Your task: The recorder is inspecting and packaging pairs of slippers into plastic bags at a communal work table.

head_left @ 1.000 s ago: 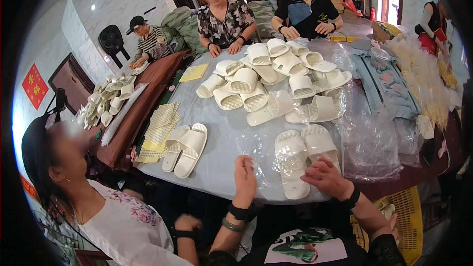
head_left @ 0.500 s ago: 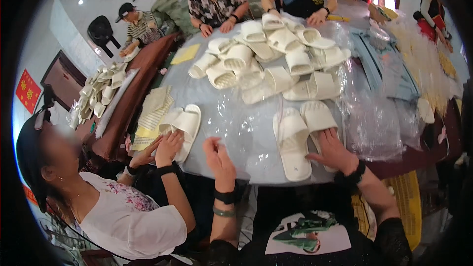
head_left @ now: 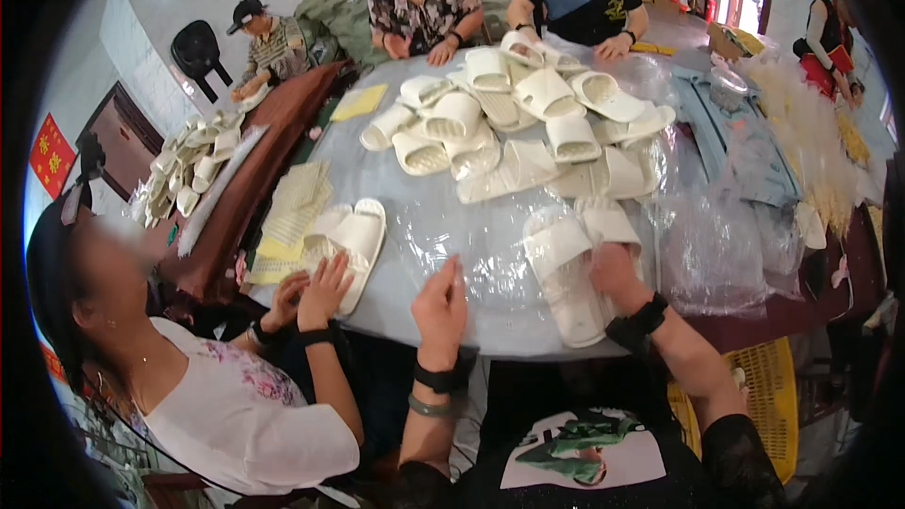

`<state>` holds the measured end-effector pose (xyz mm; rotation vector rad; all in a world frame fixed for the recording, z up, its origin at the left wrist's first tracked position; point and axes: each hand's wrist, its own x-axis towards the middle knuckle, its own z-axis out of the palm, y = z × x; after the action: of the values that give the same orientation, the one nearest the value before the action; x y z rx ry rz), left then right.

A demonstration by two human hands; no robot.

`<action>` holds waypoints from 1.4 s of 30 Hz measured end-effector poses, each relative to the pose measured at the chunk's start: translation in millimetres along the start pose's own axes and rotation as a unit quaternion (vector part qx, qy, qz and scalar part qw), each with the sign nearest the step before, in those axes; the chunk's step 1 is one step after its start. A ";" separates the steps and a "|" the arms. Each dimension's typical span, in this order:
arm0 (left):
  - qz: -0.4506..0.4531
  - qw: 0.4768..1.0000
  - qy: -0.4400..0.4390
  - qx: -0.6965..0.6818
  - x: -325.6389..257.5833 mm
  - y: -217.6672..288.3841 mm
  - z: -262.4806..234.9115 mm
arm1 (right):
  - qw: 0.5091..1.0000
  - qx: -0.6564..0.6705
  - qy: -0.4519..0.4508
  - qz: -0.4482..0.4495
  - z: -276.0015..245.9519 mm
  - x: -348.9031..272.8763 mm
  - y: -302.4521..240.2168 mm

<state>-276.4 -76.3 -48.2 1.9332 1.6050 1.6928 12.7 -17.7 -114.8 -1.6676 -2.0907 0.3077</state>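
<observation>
Lying near the front edge of a grey-covered table (head_left: 332, 143), a pair of white slippers (head_left: 554, 250) is partly overlaid by clear film (head_left: 495, 290). The right-hand slipper is met at its strap by the right hand (head_left: 617, 280); its fingertips are hidden, and whether anything is grasped cannot be told. The left hand (head_left: 440, 311) is raised beside the pair, fingers bent together; whether film is pinched cannot be told. Beyond, more slippers are piled in a heap (head_left: 528, 99). At left, a second pair (head_left: 362, 236) is set beside yellow sheets (head_left: 290, 217), close to a co-worker's hands (head_left: 323, 294).
</observation>
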 end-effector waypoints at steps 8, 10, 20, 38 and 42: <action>0.039 0.995 0.006 0.090 37.5 17.7 -6.7 | 0.917 0.373 0.141 -0.022 -100.0 -77.1 -17.5; 0.047 0.994 0.007 0.095 37.5 19.1 -0.1 | 0.908 0.396 0.136 -0.014 -113.5 -100.9 -7.5; 0.117 0.976 -0.182 0.032 25.6 36.9 39.8 | 0.891 0.236 -0.219 -0.321 -142.2 -68.6 -54.6; 0.117 0.942 -0.315 0.024 11.2 53.4 -1.2 | 0.961 0.138 -0.072 -0.229 -123.1 -62.6 -56.0; 0.006 0.976 -0.219 0.010 12.9 62.2 3.7 | 0.959 0.076 -0.098 -0.256 -126.8 -70.2 -60.6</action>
<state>-237.9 -91.9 -0.1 2.1351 1.4432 1.1431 32.2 -113.0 8.6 -0.9920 -2.4798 0.4624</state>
